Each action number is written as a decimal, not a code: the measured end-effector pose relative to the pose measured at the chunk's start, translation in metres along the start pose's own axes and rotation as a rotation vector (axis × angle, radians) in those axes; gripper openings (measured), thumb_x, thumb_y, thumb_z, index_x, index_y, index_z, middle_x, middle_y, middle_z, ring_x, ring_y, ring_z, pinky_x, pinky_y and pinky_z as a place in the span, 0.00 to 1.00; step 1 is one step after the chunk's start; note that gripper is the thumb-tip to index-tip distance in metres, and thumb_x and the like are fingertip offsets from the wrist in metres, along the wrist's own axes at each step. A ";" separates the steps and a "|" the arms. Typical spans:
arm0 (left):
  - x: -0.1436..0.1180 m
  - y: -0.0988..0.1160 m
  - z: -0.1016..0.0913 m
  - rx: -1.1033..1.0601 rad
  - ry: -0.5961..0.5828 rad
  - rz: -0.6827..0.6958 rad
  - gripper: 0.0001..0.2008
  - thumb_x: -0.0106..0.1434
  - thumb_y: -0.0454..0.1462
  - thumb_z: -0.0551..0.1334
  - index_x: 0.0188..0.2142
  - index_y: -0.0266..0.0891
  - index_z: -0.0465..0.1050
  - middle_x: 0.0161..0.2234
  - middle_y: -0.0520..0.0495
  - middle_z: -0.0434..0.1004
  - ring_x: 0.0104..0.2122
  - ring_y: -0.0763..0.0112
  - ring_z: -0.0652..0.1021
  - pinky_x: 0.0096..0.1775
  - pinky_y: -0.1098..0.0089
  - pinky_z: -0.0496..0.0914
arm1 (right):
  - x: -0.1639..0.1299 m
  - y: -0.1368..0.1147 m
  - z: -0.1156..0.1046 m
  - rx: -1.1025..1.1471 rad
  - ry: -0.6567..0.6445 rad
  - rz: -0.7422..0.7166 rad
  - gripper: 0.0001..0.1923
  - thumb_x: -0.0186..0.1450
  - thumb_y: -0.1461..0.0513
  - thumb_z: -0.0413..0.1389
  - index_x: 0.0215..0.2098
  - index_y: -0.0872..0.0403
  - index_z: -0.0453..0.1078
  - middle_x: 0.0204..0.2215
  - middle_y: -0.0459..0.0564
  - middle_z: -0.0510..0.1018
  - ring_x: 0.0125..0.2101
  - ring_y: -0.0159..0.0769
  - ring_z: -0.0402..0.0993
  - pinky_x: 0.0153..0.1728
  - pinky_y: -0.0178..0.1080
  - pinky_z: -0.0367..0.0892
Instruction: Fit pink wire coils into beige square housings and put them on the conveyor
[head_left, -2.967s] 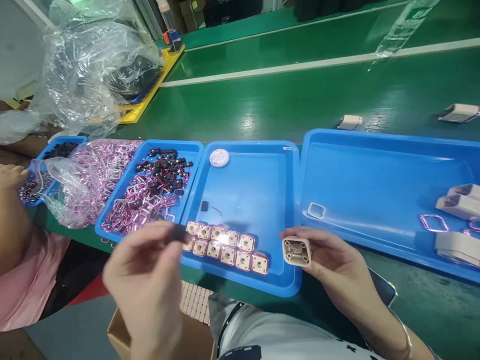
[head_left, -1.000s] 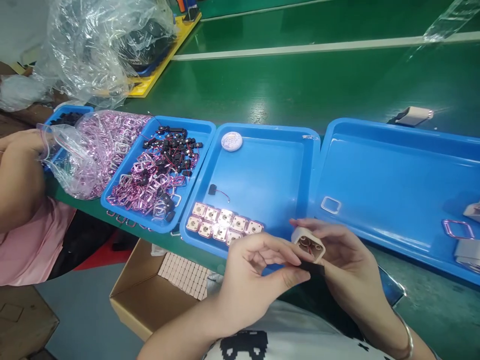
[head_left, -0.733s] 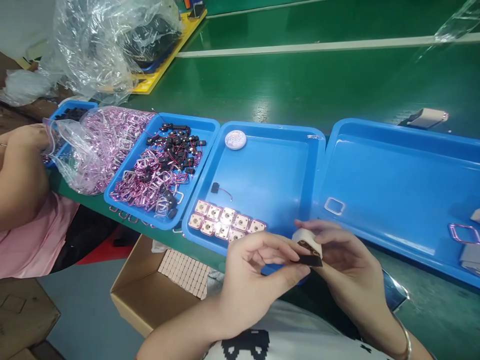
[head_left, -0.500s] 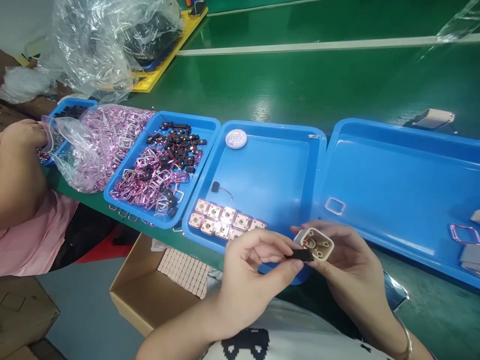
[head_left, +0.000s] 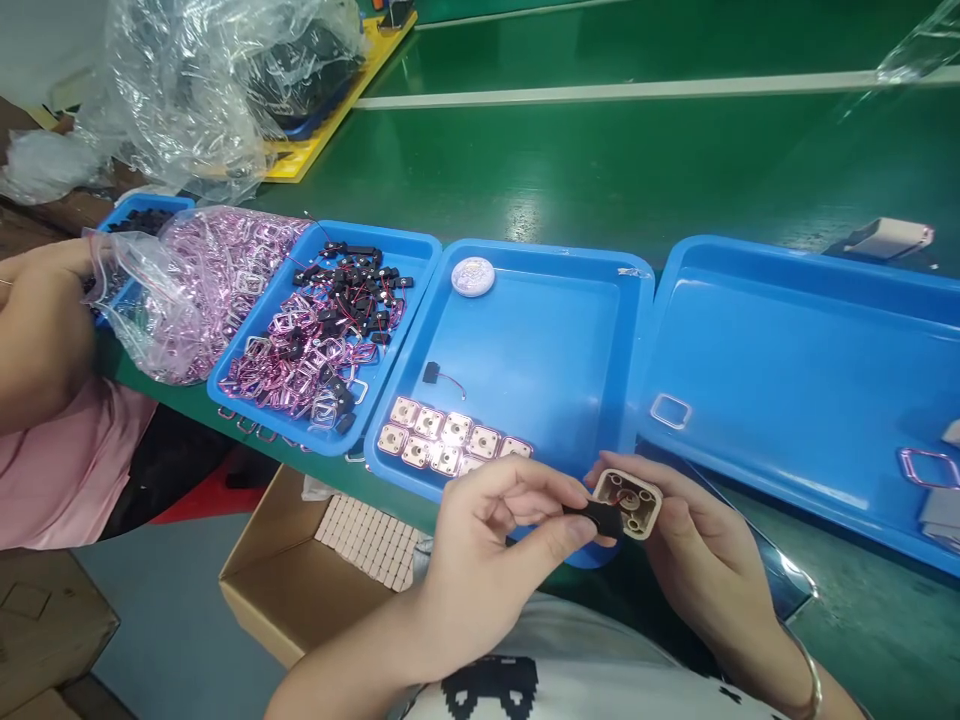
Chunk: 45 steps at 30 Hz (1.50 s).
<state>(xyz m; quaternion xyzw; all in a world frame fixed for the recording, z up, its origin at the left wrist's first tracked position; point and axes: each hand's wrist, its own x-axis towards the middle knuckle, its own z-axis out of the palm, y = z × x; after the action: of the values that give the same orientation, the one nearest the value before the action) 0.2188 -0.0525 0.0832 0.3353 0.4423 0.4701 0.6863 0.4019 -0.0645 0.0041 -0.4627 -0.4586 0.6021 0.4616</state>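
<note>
Item: small square cream plastic housing (head_left: 628, 503), open face up, round posts inside. Location: just off the near right corner of the middle blue plastic tray (head_left: 540, 340), above the edge of the green worktop (head_left: 600, 180).

Right grip (head_left: 694, 545): fingers closed on the housing from beneath and behind, thumb on its right wall, face tilted toward me.

Left grip (head_left: 499, 545): thumb and forefinger pinched together on a small black block-shaped part (head_left: 600, 517), which touches the housing's near left corner. Whether it is seated I cannot tell; my fingers hide the joint.

Handling note, my judgement: I keep the housing steady in the right grip and level with my eyes, line the black part up with its recess before pressing, and push straight rather than at a slant, so the posts do not bend. Any lead on the part should stay clear of the pinch.

Also within reach of the middle tray:
- two rows of square cream housings with pink rims (head_left: 450, 443) along its near edge;
- one loose black part with a red lead (head_left: 431, 374) above those rows;
- a round white disc (head_left: 472, 276) at its far left corner;
- to its left, a blue tray heaped with pink wire loops and black parts (head_left: 322, 330).
</note>
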 end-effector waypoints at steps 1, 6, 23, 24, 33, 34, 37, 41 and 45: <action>0.001 0.001 0.001 -0.018 -0.008 -0.020 0.04 0.58 0.29 0.66 0.32 0.38 0.73 0.29 0.51 0.80 0.31 0.73 0.82 0.36 0.76 0.77 | 0.000 -0.001 0.001 0.010 -0.004 0.009 0.17 0.69 0.51 0.50 0.49 0.44 0.74 0.40 0.50 0.80 0.40 0.41 0.77 0.37 0.37 0.72; 0.000 0.008 0.000 0.066 -0.037 -0.098 0.05 0.60 0.28 0.63 0.34 0.38 0.75 0.22 0.55 0.77 0.23 0.80 0.78 0.34 0.80 0.73 | 0.002 -0.006 0.005 0.079 0.000 0.040 0.16 0.70 0.52 0.48 0.46 0.44 0.76 0.37 0.48 0.80 0.35 0.37 0.76 0.33 0.34 0.70; 0.001 0.004 -0.002 0.721 0.040 0.444 0.06 0.55 0.33 0.70 0.33 0.39 0.78 0.31 0.52 0.81 0.26 0.78 0.76 0.33 0.77 0.72 | 0.003 -0.010 0.011 0.014 -0.060 -0.122 0.13 0.68 0.55 0.53 0.49 0.43 0.72 0.44 0.50 0.76 0.45 0.39 0.72 0.43 0.36 0.71; 0.001 0.002 -0.003 0.742 0.030 0.517 0.06 0.55 0.33 0.69 0.34 0.38 0.77 0.32 0.51 0.81 0.28 0.77 0.77 0.34 0.77 0.72 | 0.003 -0.011 0.012 0.005 -0.054 -0.148 0.12 0.68 0.56 0.54 0.49 0.43 0.72 0.45 0.50 0.76 0.46 0.39 0.72 0.44 0.36 0.71; -0.004 -0.004 -0.012 0.966 -0.038 0.618 0.03 0.60 0.33 0.65 0.36 0.38 0.75 0.31 0.50 0.79 0.30 0.74 0.78 0.35 0.74 0.73 | 0.002 -0.012 0.017 0.040 0.003 -0.152 0.11 0.65 0.63 0.57 0.45 0.43 0.72 0.47 0.51 0.74 0.42 0.40 0.75 0.36 0.39 0.75; -0.003 -0.005 -0.012 0.978 -0.044 0.627 0.03 0.60 0.34 0.65 0.36 0.38 0.75 0.31 0.50 0.79 0.30 0.73 0.78 0.35 0.74 0.73 | 0.002 -0.012 0.017 0.041 0.008 -0.151 0.11 0.65 0.64 0.57 0.44 0.43 0.73 0.46 0.51 0.74 0.42 0.41 0.75 0.37 0.39 0.75; -0.002 -0.004 -0.012 1.043 -0.051 0.702 0.06 0.60 0.32 0.65 0.39 0.36 0.74 0.31 0.48 0.79 0.30 0.71 0.79 0.34 0.72 0.74 | 0.003 -0.013 0.017 0.030 -0.007 -0.153 0.11 0.64 0.64 0.58 0.44 0.43 0.74 0.46 0.51 0.75 0.43 0.40 0.75 0.39 0.38 0.75; 0.000 0.003 -0.011 1.086 -0.114 0.798 0.08 0.62 0.30 0.62 0.42 0.33 0.73 0.33 0.45 0.79 0.33 0.71 0.79 0.36 0.73 0.73 | 0.003 -0.013 0.015 0.041 -0.023 -0.132 0.11 0.65 0.62 0.58 0.46 0.43 0.74 0.46 0.51 0.76 0.44 0.40 0.75 0.39 0.37 0.74; 0.003 0.007 -0.011 1.061 -0.124 0.729 0.06 0.65 0.31 0.59 0.40 0.33 0.74 0.33 0.45 0.76 0.32 0.72 0.76 0.34 0.73 0.72 | 0.002 -0.010 0.012 0.070 -0.029 -0.100 0.12 0.64 0.61 0.59 0.46 0.43 0.75 0.45 0.52 0.77 0.45 0.41 0.75 0.41 0.39 0.74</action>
<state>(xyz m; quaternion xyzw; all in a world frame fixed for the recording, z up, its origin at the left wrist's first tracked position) 0.2065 -0.0465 0.0837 0.7841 0.4319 0.3702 0.2481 0.3912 -0.0624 0.0152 -0.4139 -0.4663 0.6007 0.5004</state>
